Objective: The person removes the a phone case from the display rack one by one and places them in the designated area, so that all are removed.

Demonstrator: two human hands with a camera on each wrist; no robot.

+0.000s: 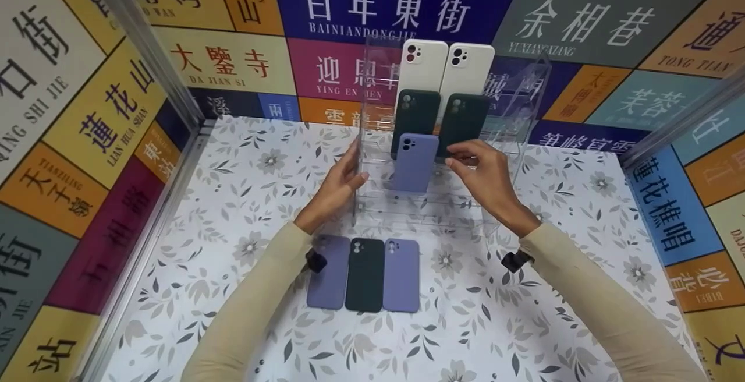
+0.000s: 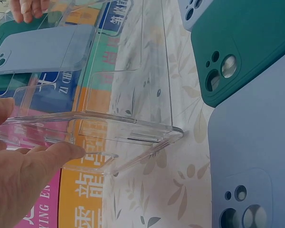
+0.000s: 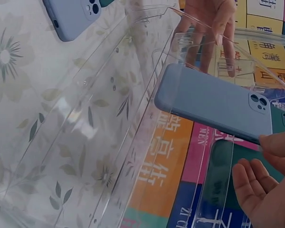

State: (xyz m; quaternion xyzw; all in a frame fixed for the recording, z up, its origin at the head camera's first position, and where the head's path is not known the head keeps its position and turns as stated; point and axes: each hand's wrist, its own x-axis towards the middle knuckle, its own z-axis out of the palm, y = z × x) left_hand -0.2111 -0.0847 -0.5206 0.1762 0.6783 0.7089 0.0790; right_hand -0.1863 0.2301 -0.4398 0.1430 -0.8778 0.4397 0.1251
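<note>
Flanking the clear rack (image 1: 512, 108), both hands; three cases (image 1: 365, 274) on table (image 1: 244, 155).

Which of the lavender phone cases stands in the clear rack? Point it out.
The lavender case in the clear rack's lowest filled row, below the dark green ones; the other two lie flat on the table.

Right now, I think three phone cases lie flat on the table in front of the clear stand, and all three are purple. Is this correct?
Not quite. Three cases do lie before the clear stand, but only the outer two, the left purple case and the right purple case, are purple. The middle case is dark green, as the head view shows.
</note>
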